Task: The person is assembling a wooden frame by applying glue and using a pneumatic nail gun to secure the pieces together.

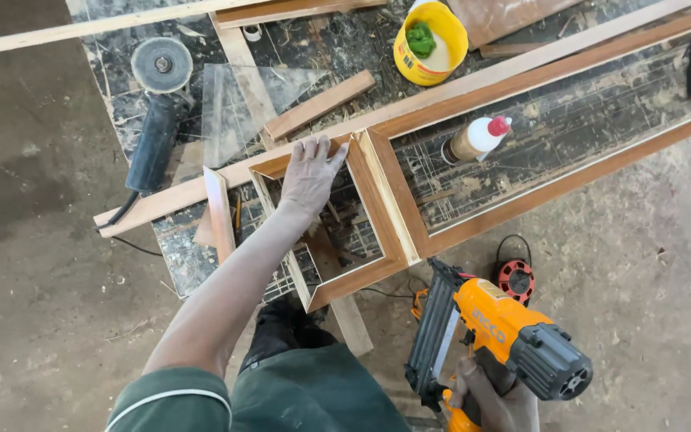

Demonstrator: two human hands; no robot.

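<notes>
At the bottom right of the frame I see my right hand point(496, 400) wrapped in a closed grip around the handle of an orange and black nail gun point(499, 336), which hangs off the edge of the bench, its magazine tilted up toward the frame's lower corner. Just beyond it, a small red and black reel point(515, 277) lies on the concrete floor point(641, 264).

Moving up to centre frame, my left hand point(311, 172) lies flat, palm down, fingers spread slightly, pressing on the far rail of the small square section of the wooden frame point(381, 204). That frame sits on the scratched dark worktop point(537, 136) and stretches from centre frame away to the upper right. A loose strip of wood point(219, 214) leans just left of my forearm.

Inside the long section, right of my hand, a glue bottle with a red cap point(477, 138) lies on its side. To the left, at upper left, an angle grinder point(156, 112) rests disc up, with a short wooden offcut point(319, 105) between it and the frame. Farthest away, at top centre, stands a yellow tub point(430, 42) with something green inside.
</notes>
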